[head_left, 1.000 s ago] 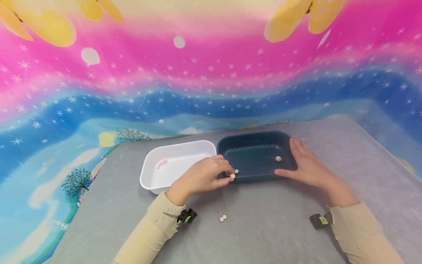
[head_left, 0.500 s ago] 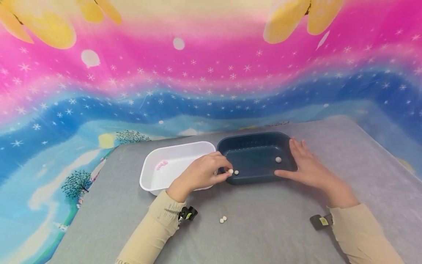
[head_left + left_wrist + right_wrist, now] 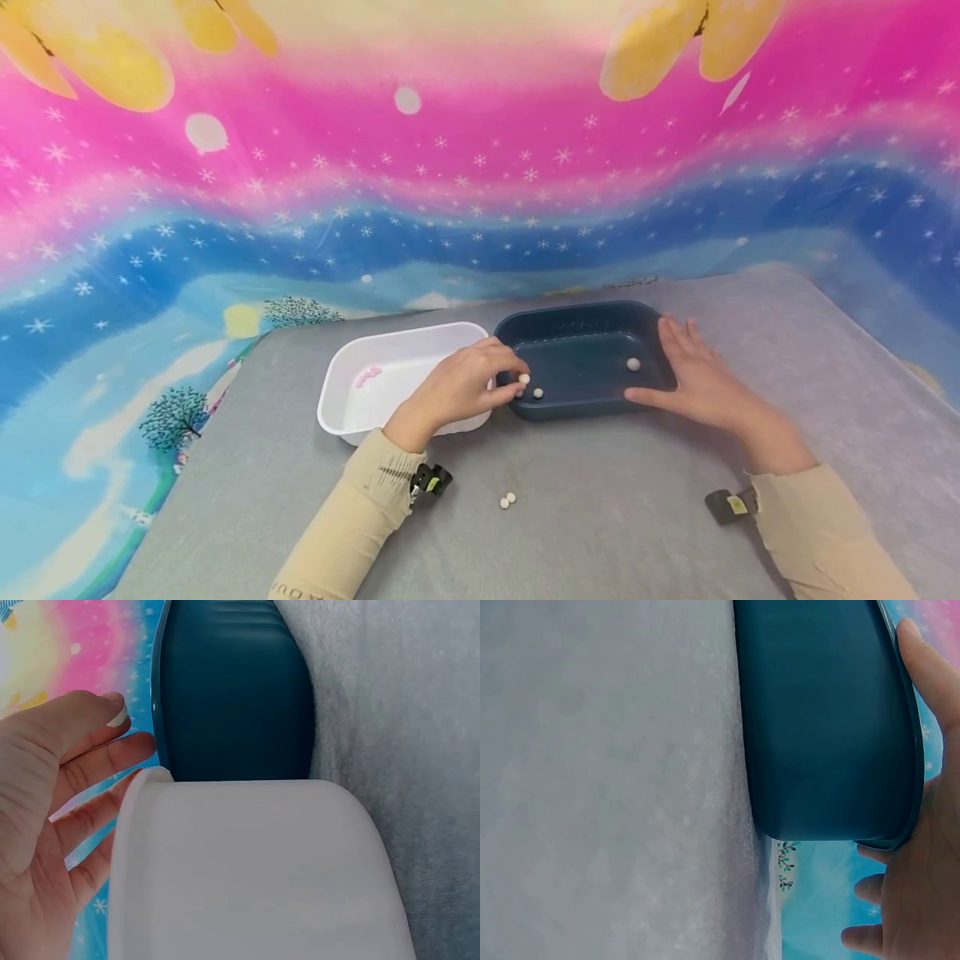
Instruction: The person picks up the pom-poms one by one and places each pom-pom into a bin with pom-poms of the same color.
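Observation:
Between the thumb and index finger of my left hand (image 3: 467,379) is a small white ball (image 3: 524,379), pinched over the left end of a dark teal plastic tub (image 3: 577,406). In the left wrist view a white edge of the ball (image 3: 118,716) shows by the thumb tip. Inside the tub, one white ball (image 3: 537,393) lies near the front left corner and a larger whitish ball (image 3: 633,364) towards the right. My right hand (image 3: 701,379) rests at the tub's right end, fingers spread along the outside and thumb over the front rim.
A white plastic tub (image 3: 330,400) stands against the teal one on the left, partly behind my left hand, with several small pink pieces (image 3: 368,377) inside. Two small white balls (image 3: 507,500) lie on the grey cloth (image 3: 600,508) in front. A printed backdrop (image 3: 480,167) hangs behind.
My left hand has drawn slightly back and to the left with the white ball, lifting it from the tub's front rim area. The right hand stays in place.

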A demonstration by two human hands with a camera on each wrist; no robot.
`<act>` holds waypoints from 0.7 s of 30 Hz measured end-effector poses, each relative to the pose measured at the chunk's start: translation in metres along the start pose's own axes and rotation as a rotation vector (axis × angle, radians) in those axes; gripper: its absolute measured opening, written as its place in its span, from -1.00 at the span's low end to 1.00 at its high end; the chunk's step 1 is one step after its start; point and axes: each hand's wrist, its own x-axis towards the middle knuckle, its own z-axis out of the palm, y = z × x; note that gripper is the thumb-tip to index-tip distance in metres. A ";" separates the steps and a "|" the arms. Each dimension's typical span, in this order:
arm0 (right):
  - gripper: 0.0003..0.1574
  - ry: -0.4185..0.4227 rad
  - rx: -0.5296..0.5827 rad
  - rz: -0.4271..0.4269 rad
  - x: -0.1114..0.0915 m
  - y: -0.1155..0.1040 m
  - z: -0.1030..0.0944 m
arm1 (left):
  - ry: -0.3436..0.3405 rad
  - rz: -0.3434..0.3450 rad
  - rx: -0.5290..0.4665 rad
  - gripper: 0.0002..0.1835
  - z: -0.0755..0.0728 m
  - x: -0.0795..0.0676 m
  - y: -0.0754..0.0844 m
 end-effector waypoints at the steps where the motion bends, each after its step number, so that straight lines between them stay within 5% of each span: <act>1: 0.56 -0.001 -0.002 0.001 0.000 0.000 0.000 | 0.003 -0.002 -0.002 -0.84 0.000 0.000 0.000; 21: 0.57 -0.008 -0.010 0.003 0.001 0.002 0.001 | -0.009 -0.060 -0.017 -0.82 0.008 0.002 -0.012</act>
